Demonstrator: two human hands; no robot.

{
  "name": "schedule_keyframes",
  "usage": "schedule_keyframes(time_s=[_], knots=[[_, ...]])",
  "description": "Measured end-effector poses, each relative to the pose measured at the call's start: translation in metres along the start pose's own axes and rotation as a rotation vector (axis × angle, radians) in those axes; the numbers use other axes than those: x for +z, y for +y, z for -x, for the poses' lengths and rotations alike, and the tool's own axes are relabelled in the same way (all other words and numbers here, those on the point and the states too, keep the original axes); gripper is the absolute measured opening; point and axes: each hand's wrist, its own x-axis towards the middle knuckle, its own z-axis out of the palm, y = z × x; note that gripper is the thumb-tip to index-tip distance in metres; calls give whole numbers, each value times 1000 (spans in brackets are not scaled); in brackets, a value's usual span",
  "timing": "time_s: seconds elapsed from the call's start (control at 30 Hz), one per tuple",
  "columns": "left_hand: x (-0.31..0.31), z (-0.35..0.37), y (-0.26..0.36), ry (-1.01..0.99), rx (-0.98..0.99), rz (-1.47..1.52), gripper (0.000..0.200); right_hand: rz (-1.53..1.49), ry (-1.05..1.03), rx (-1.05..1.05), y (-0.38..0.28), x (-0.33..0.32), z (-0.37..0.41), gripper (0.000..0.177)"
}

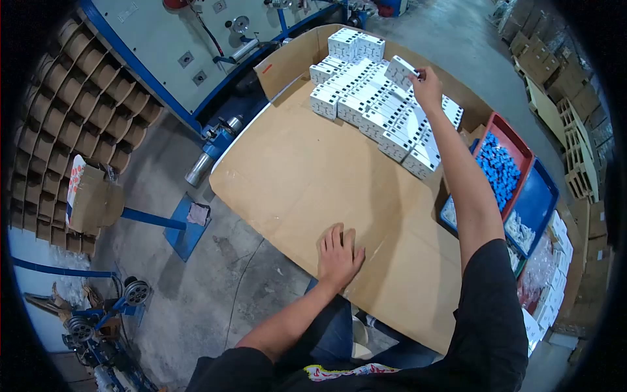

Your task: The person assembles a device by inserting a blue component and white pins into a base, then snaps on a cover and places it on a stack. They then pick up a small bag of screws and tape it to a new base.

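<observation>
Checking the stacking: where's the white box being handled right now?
Head view, upper right: the white box sits in the right hand, over the rows of boxes on the cardboard sheet, up-left of the red tray.

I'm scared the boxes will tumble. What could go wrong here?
The right hand holds a white box at full stretch over the stacked boxes; a bump might knock some down. The left hand leans flat near the edge of the cardboard sheet, which may sag or slide.
</observation>
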Motion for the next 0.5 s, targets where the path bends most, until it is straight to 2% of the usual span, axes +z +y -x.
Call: schedule_keyframes(time_s=[0.1,0.17,0.5], knots=[[-1,-5,1,-36,-24,-24,54,-1,-14,70,7,42,-33,31],[2,-6,-1,-15,-13,19,53,71,14,-36,14,65,-53,29],[18,-1,-5,-100,-48,13,59,72,4,-72,30,139,-97,29]])
